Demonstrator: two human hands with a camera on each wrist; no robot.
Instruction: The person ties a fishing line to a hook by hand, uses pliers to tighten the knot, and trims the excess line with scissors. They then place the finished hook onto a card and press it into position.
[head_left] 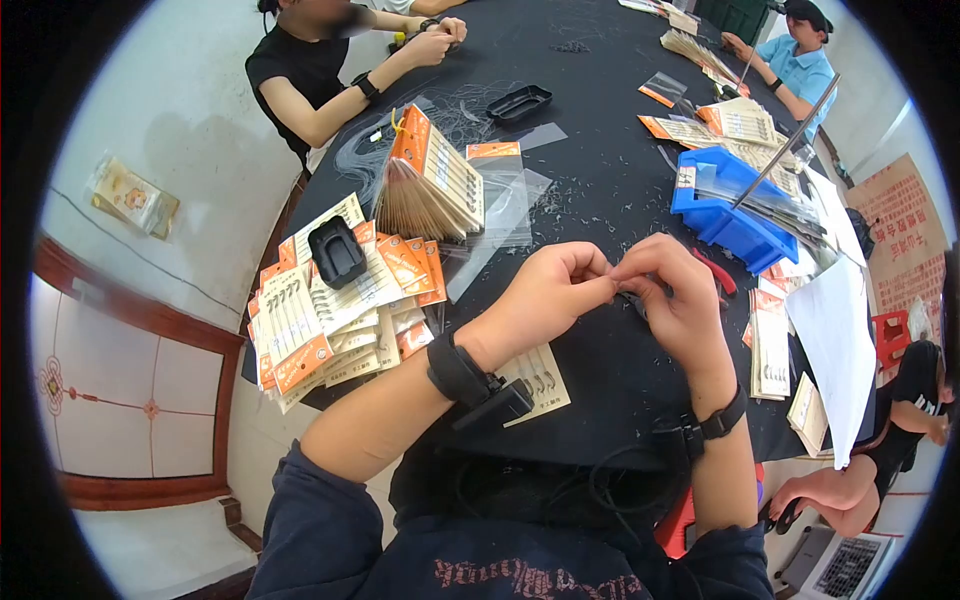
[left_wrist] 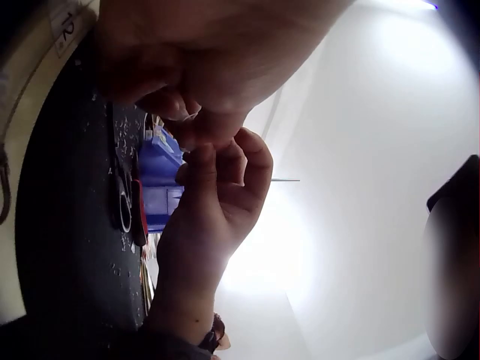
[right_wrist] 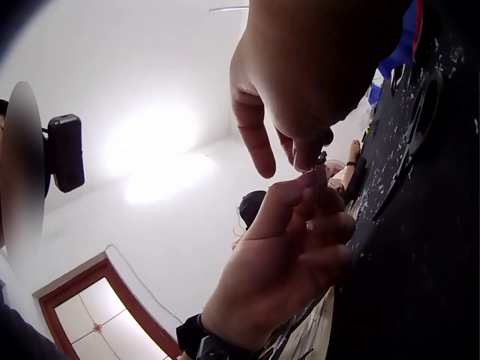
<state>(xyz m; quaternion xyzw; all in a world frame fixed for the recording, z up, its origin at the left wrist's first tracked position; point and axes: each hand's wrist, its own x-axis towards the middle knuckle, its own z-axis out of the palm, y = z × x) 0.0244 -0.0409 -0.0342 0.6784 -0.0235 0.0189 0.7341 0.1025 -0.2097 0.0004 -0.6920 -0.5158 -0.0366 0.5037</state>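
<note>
Both hands meet fingertip to fingertip above the black table in the head view. The left hand (head_left: 555,295) pinches a tiny thing between thumb and index finger; the right hand (head_left: 680,305) pinches at the same spot. What they hold is mostly hidden and too small to name. In the left wrist view the right hand (left_wrist: 206,199) has its thumb and index tips against the left hand (left_wrist: 217,56). From the right wrist, the left hand (right_wrist: 266,259) shows below the right hand (right_wrist: 315,75). Under the left wrist lies a cream card (head_left: 548,385) with small hooks.
Piled orange-and-cream cards (head_left: 295,330) with a black tray (head_left: 337,252) lie left, beside a standing card bundle (head_left: 435,175). A blue bin (head_left: 720,205) and red-handled tool (head_left: 722,272) are right. Scissors (left_wrist: 124,206) lie near the hands. Other people sit around the table.
</note>
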